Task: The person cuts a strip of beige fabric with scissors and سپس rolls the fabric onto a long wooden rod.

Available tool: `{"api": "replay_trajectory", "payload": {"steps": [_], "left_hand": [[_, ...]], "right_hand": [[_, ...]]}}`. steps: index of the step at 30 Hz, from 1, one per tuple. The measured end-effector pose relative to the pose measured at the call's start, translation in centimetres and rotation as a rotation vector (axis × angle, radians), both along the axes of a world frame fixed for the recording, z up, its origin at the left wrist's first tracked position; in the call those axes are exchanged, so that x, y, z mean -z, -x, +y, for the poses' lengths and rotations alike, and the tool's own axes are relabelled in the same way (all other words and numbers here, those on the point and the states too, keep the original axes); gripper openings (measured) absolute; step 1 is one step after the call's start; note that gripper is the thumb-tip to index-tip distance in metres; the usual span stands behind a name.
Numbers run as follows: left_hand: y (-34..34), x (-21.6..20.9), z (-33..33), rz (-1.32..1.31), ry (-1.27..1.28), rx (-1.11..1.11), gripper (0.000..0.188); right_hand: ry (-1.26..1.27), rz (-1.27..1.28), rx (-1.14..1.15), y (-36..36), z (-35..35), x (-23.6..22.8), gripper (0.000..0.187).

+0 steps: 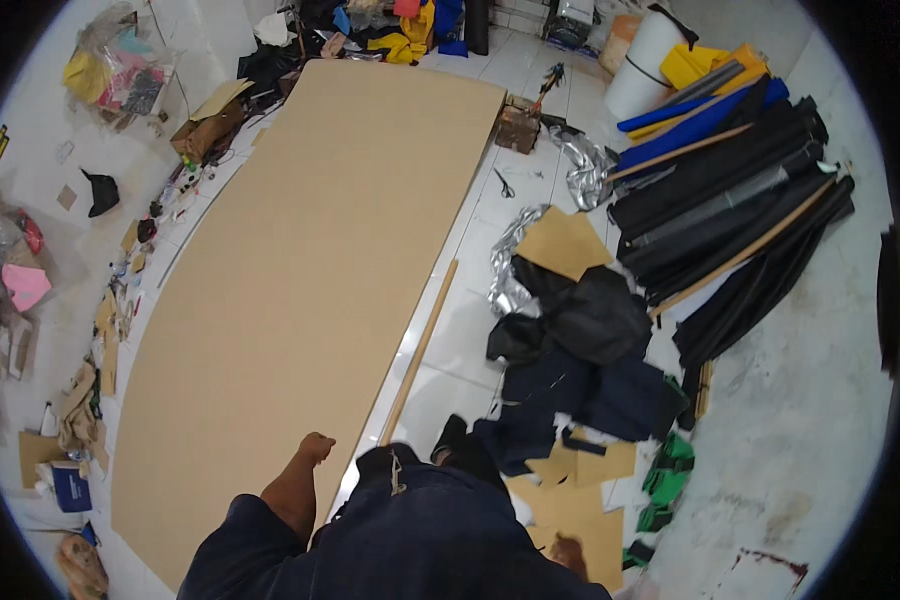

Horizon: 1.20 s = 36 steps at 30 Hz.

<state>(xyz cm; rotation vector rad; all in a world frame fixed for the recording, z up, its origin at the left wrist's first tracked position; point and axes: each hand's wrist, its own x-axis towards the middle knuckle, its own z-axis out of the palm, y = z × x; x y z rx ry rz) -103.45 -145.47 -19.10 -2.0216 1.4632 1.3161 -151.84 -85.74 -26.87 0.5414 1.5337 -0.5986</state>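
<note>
Head view: one tan sheet point(300, 280), large, smooth-faced, lay flat from beside our left forearm up to the far end of the white tiled floor point(445, 385); we could not tell whether a low desk carried it. Handling: we judged it thin and fairly stiff, more awkward for its span than for its weight, and liable to crease if lifted by one corner. Hold: two well-separated points along the right edge seemed soundest to us.

One wooden pole point(420, 345), slim, lay alongside that edge.

One left hand point(317, 448): forearm angled forward from a dark sleeve point(245, 535), over the sheet's near part; fingers loosely curled, turned toward the right edge. We saw no object in it and could not tell whether it touched the surface.

One right hand point(568, 551): low, just beside our dark shirt point(410, 530), over tan offcuts point(592, 512); blurred, partly hidden. We could not tell whether it grasped anything.
</note>
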Motion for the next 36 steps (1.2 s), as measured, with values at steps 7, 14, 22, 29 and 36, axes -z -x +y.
{"api": "replay_trajectory", "payload": {"steps": [7,14,22,29,36], "left_hand": [[17.4,1.3,-13.0,0.124,0.146,0.054,0.045],[33.3,4.5,-32.0,0.195,0.224,0.020,0.052],[47.4,-3.4,-50.7,0.288,0.362,-0.099,0.049],[58.6,-4.8,-55.3,0.316,0.294,-0.264,0.048],[71.4,-6.2,-56.5,0.031,0.368,-0.171,0.032]], "right_hand": [[0.364,1.323,-0.622,30.5,-51.7,-17.8,0.038],[0.697,1.199,-0.998,35.1,-85.8,-19.5,0.031],[0.825,0.729,-1.578,36.8,-102.8,-21.2,0.041],[0.977,0.631,-1.623,45.0,-118.1,-20.8,0.045],[1.219,0.290,-2.424,55.3,-132.4,-13.2,0.037]]}}
